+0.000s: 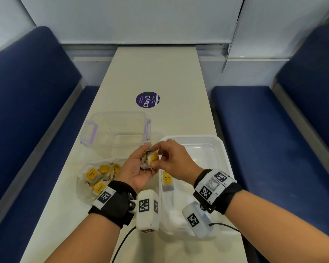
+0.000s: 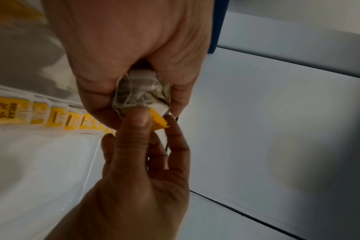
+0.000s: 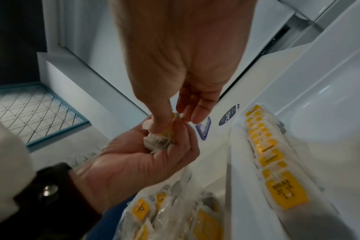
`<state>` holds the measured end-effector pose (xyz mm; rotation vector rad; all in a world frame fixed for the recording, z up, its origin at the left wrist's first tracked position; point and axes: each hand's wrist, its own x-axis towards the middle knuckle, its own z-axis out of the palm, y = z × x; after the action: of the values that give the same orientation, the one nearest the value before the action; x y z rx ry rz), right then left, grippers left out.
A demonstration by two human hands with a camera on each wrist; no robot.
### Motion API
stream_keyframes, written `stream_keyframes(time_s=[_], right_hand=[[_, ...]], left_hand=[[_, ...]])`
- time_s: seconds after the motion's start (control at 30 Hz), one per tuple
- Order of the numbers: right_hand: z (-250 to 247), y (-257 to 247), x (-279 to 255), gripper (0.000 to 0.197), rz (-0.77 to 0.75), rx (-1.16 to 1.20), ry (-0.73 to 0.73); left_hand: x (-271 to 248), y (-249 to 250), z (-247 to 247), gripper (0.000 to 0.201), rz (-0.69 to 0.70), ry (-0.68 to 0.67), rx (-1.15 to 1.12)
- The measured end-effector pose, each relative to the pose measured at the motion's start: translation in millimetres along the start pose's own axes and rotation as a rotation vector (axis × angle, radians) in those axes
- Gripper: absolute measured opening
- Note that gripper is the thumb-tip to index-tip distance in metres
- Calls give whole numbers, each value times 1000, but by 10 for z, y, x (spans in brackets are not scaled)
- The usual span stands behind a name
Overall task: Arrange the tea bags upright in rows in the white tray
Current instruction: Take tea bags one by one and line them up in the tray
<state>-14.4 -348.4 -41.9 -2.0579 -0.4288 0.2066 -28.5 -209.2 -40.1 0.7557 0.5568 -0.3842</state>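
My left hand cups a crumpled tea bag with a yellow tag, palm up, just left of the white tray. My right hand pinches that bag's yellow tag between thumb and fingers. In the left wrist view the bag and its loose string sit in my curled fingers. A row of tea bags stands upright along the tray's left wall. A clear plastic bag with several more tea bags lies left of my left hand.
An empty clear container with purple clips stands behind the plastic bag. A round purple sticker lies further back on the narrow white table. Blue benches flank the table on both sides.
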Motion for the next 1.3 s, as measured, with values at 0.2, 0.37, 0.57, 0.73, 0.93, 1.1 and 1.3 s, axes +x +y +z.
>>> stream_keyframes(time_s=[0.2,0.37,0.57,0.73,0.93,1.1,1.3], right_hand=[[-23,62,13,34,-389,-467,-175],[-81,4,45,21,-411,-425,-167],[-223,-10,43,21,-243,74,-37],[-309,34,27,25,-20,395,25],[-361,137,28,16,110,512,5],[-369,154,-2,13,173,364,7],[-320,92,19,15,152,205,-19]], left_hand=[[10,8,-44,13,-39,67,91],[4,-43,-39,10,-103,138,171],[29,-15,-88,15,-147,123,153],[13,-9,-121,9,-89,147,125],[-43,36,-157,37,-41,40,186],[-93,20,-117,40,12,16,399],[-95,-37,-67,22,15,-35,704]])
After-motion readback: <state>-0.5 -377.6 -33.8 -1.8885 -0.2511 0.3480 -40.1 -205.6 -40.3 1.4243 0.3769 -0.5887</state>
